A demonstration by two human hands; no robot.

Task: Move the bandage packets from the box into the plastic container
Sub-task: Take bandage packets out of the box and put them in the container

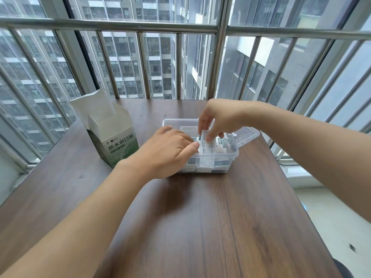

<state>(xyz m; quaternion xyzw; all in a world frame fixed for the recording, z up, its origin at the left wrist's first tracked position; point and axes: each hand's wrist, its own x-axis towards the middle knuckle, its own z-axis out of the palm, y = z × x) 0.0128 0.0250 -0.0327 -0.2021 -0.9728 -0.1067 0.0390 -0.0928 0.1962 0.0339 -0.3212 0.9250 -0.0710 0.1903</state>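
We look down on a dark wooden table (200,217) set against a window with a metal railing (180,27), tower blocks beyond the glass. Near the middle of the table stands a clear plastic container (230,157), its lid (248,135) lying just behind its right side. Both of our hands are over it. Our right hand (218,117) comes in from above, thumb and fingers pinched on the top edge of one white bandage packet (206,144), which stands roughly upright over the open container. Our left hand (164,153) reaches over the near left wall, and its thumb touches the packet's left edge; the rest of those fingers are hidden inside, so we cannot tell whether they grip anything. More packets (204,164) lie loosely piled in the container, some white, some with dark print. To the left, well clear of the container, stands the green and white box (118,145), upright with its top flaps open; whatever is inside it is out of sight.
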